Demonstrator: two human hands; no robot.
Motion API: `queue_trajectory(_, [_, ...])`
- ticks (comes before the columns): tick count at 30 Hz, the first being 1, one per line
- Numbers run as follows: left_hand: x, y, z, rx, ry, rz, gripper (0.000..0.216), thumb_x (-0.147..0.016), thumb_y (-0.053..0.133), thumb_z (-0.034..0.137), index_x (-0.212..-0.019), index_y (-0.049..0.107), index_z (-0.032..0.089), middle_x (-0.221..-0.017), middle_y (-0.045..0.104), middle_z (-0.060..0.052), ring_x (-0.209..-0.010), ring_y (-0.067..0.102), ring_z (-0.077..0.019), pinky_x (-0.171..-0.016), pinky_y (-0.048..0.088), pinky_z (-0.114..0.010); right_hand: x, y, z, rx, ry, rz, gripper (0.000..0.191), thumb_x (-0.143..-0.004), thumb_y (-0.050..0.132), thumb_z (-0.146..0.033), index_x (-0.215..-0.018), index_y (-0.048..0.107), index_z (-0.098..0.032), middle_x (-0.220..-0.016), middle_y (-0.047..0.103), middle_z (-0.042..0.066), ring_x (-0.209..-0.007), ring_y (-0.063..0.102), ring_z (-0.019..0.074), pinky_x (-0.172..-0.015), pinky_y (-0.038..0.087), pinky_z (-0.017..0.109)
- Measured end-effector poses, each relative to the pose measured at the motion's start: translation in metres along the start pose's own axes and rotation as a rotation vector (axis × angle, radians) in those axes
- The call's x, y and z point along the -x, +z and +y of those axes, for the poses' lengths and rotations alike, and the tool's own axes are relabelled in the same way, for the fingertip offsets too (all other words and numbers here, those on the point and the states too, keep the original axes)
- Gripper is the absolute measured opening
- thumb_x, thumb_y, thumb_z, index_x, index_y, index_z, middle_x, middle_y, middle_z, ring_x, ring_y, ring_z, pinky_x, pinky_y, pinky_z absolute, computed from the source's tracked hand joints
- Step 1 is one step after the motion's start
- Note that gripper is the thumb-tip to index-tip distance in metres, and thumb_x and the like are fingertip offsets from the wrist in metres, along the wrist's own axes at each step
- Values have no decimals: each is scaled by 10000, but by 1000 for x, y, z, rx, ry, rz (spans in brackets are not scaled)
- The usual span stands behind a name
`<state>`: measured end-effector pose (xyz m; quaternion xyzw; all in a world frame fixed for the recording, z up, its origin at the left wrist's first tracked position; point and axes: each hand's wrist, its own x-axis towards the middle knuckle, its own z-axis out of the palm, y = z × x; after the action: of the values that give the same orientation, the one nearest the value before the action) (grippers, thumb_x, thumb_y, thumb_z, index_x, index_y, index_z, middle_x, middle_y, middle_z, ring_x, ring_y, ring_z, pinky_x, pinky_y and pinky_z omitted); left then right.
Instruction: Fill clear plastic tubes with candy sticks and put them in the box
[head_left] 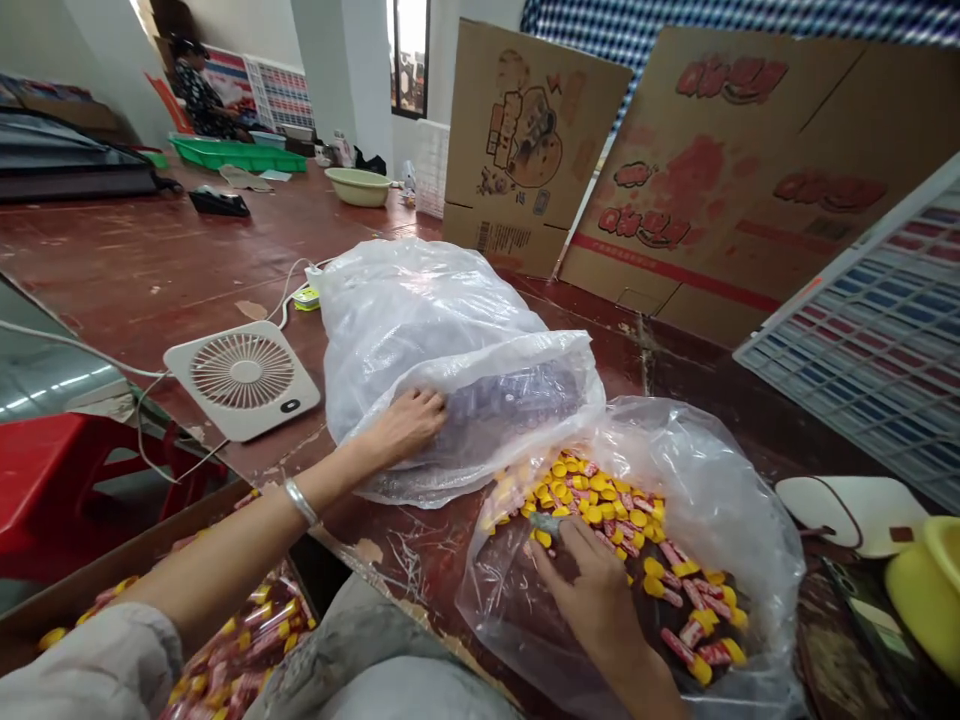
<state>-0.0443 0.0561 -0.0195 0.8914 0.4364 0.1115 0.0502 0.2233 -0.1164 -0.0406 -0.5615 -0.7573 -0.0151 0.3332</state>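
Right hand [559,540] — fingers narrowly parted, grip indeterminate — is nearer the yellow-capped tubes [600,513], mostly far and right of its fingertips at the clear bag [712,450], axes mixed. Left hand [411,425]: curled at white bag [424,310], hold unconfirmed.

Small cylindrical yellow-capped tubes [679,652]: bodies pink-red with white patterning. Rounded clear plastic bag [720,470]: colourless. Big translucent white plastic sack [427,290]: bluish-violet inside mouth. Square off-white plastic fan [246,372]: dark button [289,406]. Long flat red-brown tabletop [97,250]: pale chipped patches. Rectangular brown cardboard panel [750,170]: red lettering, red stripe. Hanging blue-and-white fabric [750,15]: checked. Blocky red plastic stool [45,480], shallow green plastic tray [232,155], round silver metal bangle [301,503]: plain.
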Motion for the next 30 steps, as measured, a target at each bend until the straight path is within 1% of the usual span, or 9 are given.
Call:
queue_trajectory(4, [23, 1, 40, 329, 46, -41, 215, -993, 469, 267, -1127, 608, 175, -1090, 695, -95, -964, 632, -201, -863, 491, -323, -12, -11, -13, -392, 211, 145, 124, -932, 634, -327, -907, 617, -208, -846, 702, 41, -739, 717, 181, -699, 607, 296])
queue_trajectory(8, [51, 6, 94, 1246, -61, -85, 215, -899, 649, 373, -955, 613, 168, -888, 690, -31, -810, 619, -160, -751, 473, -265, -25, -14, -25, -531, 239, 101, 141, -943, 630, -318, -1021, 632, -201, -936, 756, 67, -815, 744, 198, -740, 622, 313])
queue_trajectory(11, [61, 14, 119, 1689, -245, -46, 321, -755, 809, 356, -915, 620, 152, -800, 664, -4, -726, 608, -134, -702, 467, -243, -32, -17, -31, -401, 104, 17, 116, -966, 599, -314, -934, 646, -213, -832, 735, 30, -754, 722, 168, -707, 604, 272])
queue_trajectory(13, [63, 19, 129, 1867, -332, 3, 359, -707, 853, 349, -891, 621, 146, -768, 659, 1, -683, 611, -126, -678, 480, -243, -32, -18, -34, -335, -51, -41, 168, -970, 590, -361, -1026, 645, -213, -942, 736, 60, -910, 719, 204, -813, 604, 324])
queue_trajectory(17, [65, 20, 142, 2120, -507, 58, 415, -675, 881, 377, -876, 600, 146, -685, 641, 14, -601, 618, -124, -630, 519, -260, -21, -8, -37, -171, -200, -75, 583, -838, 706, -550, -1261, 543, -183, -1223, 654, 159, -1218, 595, 336, -1006, 531, 535])
queue_trajectory(23, [65, 16, 156, 2155, -611, 75, 482, -626, 909, 388, -872, 582, 134, -668, 672, -10, -577, 621, -111, -604, 513, -225, -11, 16, -50, -127, -147, 99, 465, -850, 719, -432, -1200, 522, -196, -1080, 664, 136, -1088, 645, 312, -921, 568, 532])
queue_trajectory(26, [66, 18, 149, 2085, -566, -3, 474, -626, 894, 374, -868, 551, 154, -688, 646, 14, -568, 598, -104, -599, 494, -230, -13, 12, -51, -125, -189, 51, 469, -855, 711, -387, -1233, 513, -192, -1145, 659, 147, -1175, 616, 318, -976, 538, 547])
queue_trajectory(28, [64, 15, 133, 1875, -505, -87, 422, -650, 858, 320, -876, 536, 168, -707, 614, 33, -584, 578, -105, -589, 473, -228, -14, 3, -41, -104, -203, -79, 588, -835, 729, -446, -1310, 486, -199, -1269, 623, 155, -1273, 558, 332, -1020, 511, 557])
queue_trajectory(30, [57, 7, 106, 1430, -402, -140, 285, -728, 768, 253, -901, 558, 170, -731, 599, 30, -630, 569, -117, -601, 457, -230, -14, -7, -20, -60, -136, -172, 711, -813, 737, -520, -1383, 445, -212, -1348, 585, 153, -1305, 535, 337, -1019, 514, 537])
